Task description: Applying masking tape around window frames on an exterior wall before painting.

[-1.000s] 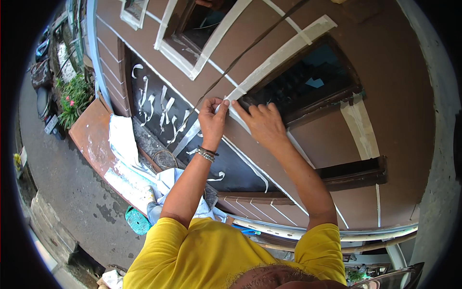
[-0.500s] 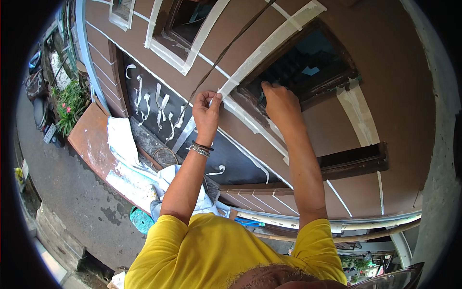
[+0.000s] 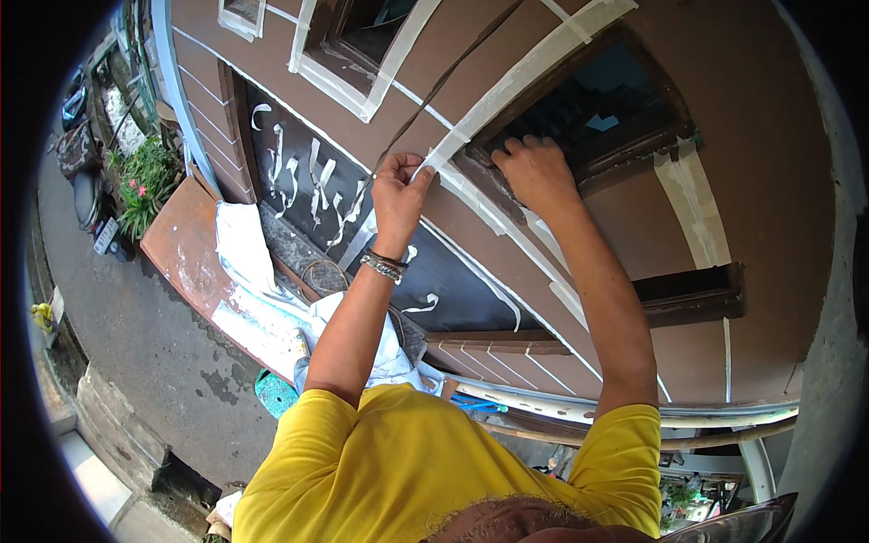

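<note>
My left hand (image 3: pixel 401 197) pinches the end of a pale masking tape strip (image 3: pixel 507 98) between thumb and fingers. That strip runs up along the edge of a dark brown window frame (image 3: pixel 484 172) set in the brown wall (image 3: pixel 507 36). My right hand (image 3: pixel 536 174) is at the frame's lower corner, its fingers curled; what is in them, if anything, is hidden. Below my hands, another length of tape (image 3: pixel 475 201) stays stuck to the wall. Dark glass (image 3: pixel 606 95) fills the window behind my right hand.
A dark cable (image 3: pixel 453 68) crosses the wall close to my left hand. Curled tape scraps (image 3: pixel 291 185) hang on a black panel (image 3: pixel 466 294). To the left are a paint-spattered brown board (image 3: pixel 186 226), white sheeting (image 3: pixel 237 244) and a parked motorbike (image 3: pixel 86 195). Bamboo poles (image 3: pixel 724 434) run below.
The view has shifted, so the wall sits slightly further right and lower. My left hand keeps its pinch on the tape. My right hand's fingers have shifted and spread along the frame.
</note>
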Demonstrator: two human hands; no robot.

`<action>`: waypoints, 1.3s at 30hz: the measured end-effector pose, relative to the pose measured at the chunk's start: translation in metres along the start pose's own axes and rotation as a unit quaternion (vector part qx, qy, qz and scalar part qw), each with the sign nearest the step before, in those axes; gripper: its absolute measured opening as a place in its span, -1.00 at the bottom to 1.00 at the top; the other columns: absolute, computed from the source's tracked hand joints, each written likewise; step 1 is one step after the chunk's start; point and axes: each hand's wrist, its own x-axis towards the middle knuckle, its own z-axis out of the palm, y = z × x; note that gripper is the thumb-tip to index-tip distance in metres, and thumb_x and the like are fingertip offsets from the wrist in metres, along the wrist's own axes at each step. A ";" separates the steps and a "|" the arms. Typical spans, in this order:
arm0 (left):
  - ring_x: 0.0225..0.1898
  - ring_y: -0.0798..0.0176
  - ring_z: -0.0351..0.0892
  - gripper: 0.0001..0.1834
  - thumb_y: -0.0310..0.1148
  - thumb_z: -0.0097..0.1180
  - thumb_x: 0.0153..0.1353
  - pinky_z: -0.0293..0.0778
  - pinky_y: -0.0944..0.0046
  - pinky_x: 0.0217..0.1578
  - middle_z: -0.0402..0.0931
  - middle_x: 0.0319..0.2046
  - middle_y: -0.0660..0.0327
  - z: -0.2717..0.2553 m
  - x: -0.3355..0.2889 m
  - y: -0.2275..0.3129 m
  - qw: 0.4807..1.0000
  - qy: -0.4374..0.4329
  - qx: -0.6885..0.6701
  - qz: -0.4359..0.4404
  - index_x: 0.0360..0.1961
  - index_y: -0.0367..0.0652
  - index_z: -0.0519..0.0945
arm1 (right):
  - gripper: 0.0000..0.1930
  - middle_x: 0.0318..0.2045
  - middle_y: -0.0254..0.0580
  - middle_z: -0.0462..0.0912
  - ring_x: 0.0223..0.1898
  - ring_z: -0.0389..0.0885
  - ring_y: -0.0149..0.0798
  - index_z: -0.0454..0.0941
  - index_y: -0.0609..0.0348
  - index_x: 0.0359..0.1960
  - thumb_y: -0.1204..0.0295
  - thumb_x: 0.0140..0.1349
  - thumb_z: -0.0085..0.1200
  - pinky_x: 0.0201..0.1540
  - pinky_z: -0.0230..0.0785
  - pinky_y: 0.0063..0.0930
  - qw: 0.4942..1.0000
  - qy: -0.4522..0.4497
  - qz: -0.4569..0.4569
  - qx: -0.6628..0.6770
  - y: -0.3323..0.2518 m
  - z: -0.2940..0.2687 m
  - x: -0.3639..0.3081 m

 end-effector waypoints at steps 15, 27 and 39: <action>-0.51 0.55 0.41 -0.85 -0.48 0.24 0.18 0.30 0.52 -0.49 0.54 -0.50 0.33 -0.007 -0.003 -0.004 1.000 -0.009 0.011 -0.026 -0.27 -0.34 0.59 | -0.84 -0.51 -0.31 0.47 -0.49 0.57 -0.45 0.31 0.21 -0.29 0.38 0.39 -0.08 -0.43 0.38 -0.49 0.530 -0.133 0.106 0.831 -0.150 -0.058 -0.123; -0.55 0.59 0.28 -0.80 -0.34 0.24 0.23 0.14 0.51 -0.55 0.49 -0.52 0.41 -0.008 -0.006 0.001 0.996 -0.035 -0.035 -0.072 -0.28 -0.31 0.64 | -0.73 -0.26 -0.15 0.67 -0.35 0.60 -0.41 0.61 0.29 -0.05 0.47 0.23 0.12 -0.19 0.48 -0.44 0.397 -0.147 0.181 0.888 -0.171 -0.033 -0.193; -0.57 0.57 0.23 -0.77 -0.31 0.22 0.25 0.13 0.49 -0.55 0.45 -0.56 0.43 -0.011 -0.006 -0.004 0.996 -0.038 -0.018 -0.073 -0.28 -0.30 0.66 | -0.49 0.29 -0.15 0.34 0.16 0.41 -0.28 0.29 0.35 0.28 0.38 0.32 -0.17 0.13 0.31 -0.26 0.292 -0.073 0.194 0.934 -0.093 0.027 -0.096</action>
